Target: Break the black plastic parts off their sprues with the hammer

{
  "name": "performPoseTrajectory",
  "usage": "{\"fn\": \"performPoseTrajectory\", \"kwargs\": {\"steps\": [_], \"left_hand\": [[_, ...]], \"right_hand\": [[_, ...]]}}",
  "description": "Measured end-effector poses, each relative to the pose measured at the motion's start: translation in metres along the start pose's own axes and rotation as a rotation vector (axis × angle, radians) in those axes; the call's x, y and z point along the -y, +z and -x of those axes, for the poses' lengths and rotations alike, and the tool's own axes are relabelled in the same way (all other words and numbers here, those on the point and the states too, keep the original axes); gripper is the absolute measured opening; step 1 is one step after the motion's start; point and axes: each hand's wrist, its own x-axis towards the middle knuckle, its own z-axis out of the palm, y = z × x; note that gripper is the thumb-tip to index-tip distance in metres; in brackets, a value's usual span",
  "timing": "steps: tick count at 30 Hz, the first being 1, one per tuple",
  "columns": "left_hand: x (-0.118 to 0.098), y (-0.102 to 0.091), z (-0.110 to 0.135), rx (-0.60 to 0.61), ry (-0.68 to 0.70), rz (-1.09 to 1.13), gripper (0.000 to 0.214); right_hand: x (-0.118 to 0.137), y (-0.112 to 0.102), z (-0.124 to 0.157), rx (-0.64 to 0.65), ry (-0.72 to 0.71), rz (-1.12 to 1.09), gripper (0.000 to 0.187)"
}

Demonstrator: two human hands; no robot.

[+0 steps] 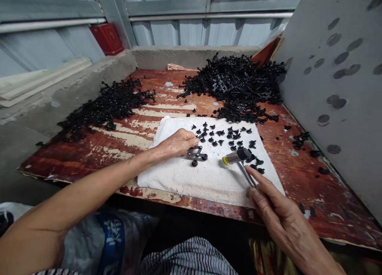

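Observation:
My right hand (270,203) is wrapped round the metal handle of a small mallet (237,157) with one yellow face and one black face. The mallet's head is over the right part of a white cloth (179,183). My left hand (182,143) is closed, its fingertips pinching a small black linkage part (196,151) with round ends. A loose black round piece (194,163) lies just below that part. Several small black knob-like pieces (214,143) stand or lie on the cloth beyond both hands.
A large heap of black parts (235,80) lies at the back right of the worn red-brown table (167,102), another heap (104,108) at the left. A grey spotted panel (334,84) rises on the right. A red box (107,39) stands on the back-left ledge.

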Motion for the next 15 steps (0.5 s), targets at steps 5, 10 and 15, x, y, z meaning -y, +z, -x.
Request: {"fn": "performPoseTrajectory", "kwargs": {"steps": [5, 10, 15], "left_hand": [[0.002, 0.001, -0.003, -0.003, -0.037, 0.011, 0.022], [0.006, 0.000, -0.006, 0.009, -0.016, 0.017, 0.022], [0.011, 0.000, -0.009, 0.017, -0.003, 0.020, 0.021]], "right_hand": [[-0.001, 0.000, 0.001, 0.007, -0.008, -0.008, 0.042], [-0.002, 0.000, 0.002, 0.023, -0.035, -0.002, 0.044], [-0.002, 0.000, 0.002, 0.027, -0.041, 0.014, 0.044]]}}
